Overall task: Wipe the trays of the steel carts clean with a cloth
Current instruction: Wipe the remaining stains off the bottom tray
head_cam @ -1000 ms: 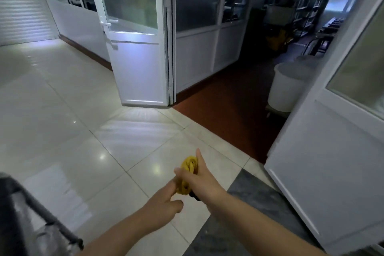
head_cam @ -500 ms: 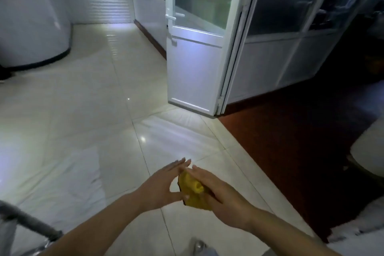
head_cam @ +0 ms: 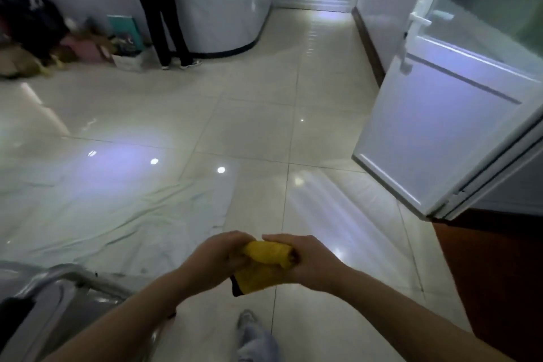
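While the yellow cloth [head_cam: 266,266] hangs bunched in front of the body, beside the steel cart [head_cam: 63,295] at lower left, it probably wants folding into a flat pad before wiping, since the left hand [head_cam: 219,257] and right hand [head_cam: 311,261] both clutch its rolled top.

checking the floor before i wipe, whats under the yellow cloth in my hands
Below the yellow cloth, held by the left hand and right hand, lies bare tiled floor. The patch straight beneath it is covered.
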Available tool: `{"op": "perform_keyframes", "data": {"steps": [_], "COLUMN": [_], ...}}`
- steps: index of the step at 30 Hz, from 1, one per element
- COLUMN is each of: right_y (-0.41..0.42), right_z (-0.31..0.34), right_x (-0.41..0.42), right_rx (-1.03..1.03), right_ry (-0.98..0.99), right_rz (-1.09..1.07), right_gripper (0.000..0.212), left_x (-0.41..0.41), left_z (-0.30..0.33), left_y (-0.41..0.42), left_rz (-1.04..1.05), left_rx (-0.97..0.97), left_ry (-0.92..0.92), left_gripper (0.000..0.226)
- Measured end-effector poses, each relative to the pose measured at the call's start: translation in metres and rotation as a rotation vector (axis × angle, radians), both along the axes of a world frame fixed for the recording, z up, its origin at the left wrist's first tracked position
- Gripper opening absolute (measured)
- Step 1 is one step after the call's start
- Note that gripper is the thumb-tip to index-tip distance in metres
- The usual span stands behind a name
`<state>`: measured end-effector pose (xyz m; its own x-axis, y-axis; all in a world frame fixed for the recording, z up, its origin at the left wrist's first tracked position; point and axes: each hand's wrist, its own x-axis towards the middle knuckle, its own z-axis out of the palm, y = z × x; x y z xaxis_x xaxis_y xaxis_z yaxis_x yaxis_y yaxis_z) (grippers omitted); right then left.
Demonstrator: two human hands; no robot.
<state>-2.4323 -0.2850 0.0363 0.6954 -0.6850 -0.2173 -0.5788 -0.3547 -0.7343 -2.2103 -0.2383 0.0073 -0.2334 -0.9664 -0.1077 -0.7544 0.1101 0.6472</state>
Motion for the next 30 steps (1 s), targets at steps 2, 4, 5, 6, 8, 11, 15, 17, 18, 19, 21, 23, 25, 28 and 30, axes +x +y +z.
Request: {"op": "perform_keyframes", "data": {"steps": [2,4,5,6,8,11,15,17,18,19,21,23,25,28,30], "right_y": [-0.042,-0.081,-0.101,-0.121,-0.162,-0.224,-0.304,-0.343,-0.363,-0.382,-0.416,-0.446,-0.463,-0.468,-0.460], "right_z": [-0.007,-0.015,-0.018,-0.020,-0.017,-0.006,0.004,0.003,0.000,-0.003,-0.008,-0.013,-0.015,-0.020,-0.025], "right_x": [0.033,0.067,0.083,0.097,0.122,0.156,0.211,0.246,0.265,0.285,0.331,0.381,0.429,0.502,0.548], "right_rx": [-0.022,-0.040,-0.058,-0.079,-0.118,-0.114,-0.123,-0.135,-0.140,-0.150,-0.177,-0.181,-0.155,-0.035,0.049], "right_ry": [0.029,0.067,0.089,0.105,0.129,0.138,0.161,0.159,0.161,0.165,0.158,0.141,0.122,0.076,0.052], "right_rz": [0.093,0.152,0.161,0.158,0.162,0.190,0.268,0.342,0.388,0.442,0.555,0.659,0.751,0.866,0.916], "right_gripper": [0.050,0.045,0.043,0.043,0.046,0.051,0.055,0.052,0.051,0.050,0.049,0.049,0.049,0.052,0.053], "left_x": [0.028,0.056,0.071,0.086,0.116,0.160,0.220,0.252,0.267,0.280,0.304,0.325,0.338,0.355,0.359], "left_z": [-0.012,-0.029,-0.039,-0.048,-0.062,-0.070,-0.072,-0.073,-0.074,-0.074,-0.071,-0.067,-0.060,-0.053,-0.051], "left_y": [-0.030,-0.060,-0.074,-0.087,-0.112,-0.139,-0.170,-0.185,-0.192,-0.198,-0.209,-0.216,-0.215,-0.204,-0.191], "left_rz": [0.080,0.147,0.194,0.256,0.416,0.582,0.712,0.761,0.792,0.833,0.937,1.054,1.166,1.335,1.458], "left_rx": [0.023,0.030,0.052,0.098,0.200,0.253,0.258,0.275,0.285,0.297,0.323,0.354,0.385,0.406,0.437], "left_ry": [-0.021,-0.039,-0.060,-0.083,-0.104,-0.157,-0.313,-0.362,-0.367,-0.357,-0.325,-0.302,-0.237,-0.258,-0.234], "left_gripper": [0.024,0.031,0.037,0.047,0.069,0.082,0.074,0.069,0.068,0.070,0.078,0.076,0.069,0.068,0.067]}}
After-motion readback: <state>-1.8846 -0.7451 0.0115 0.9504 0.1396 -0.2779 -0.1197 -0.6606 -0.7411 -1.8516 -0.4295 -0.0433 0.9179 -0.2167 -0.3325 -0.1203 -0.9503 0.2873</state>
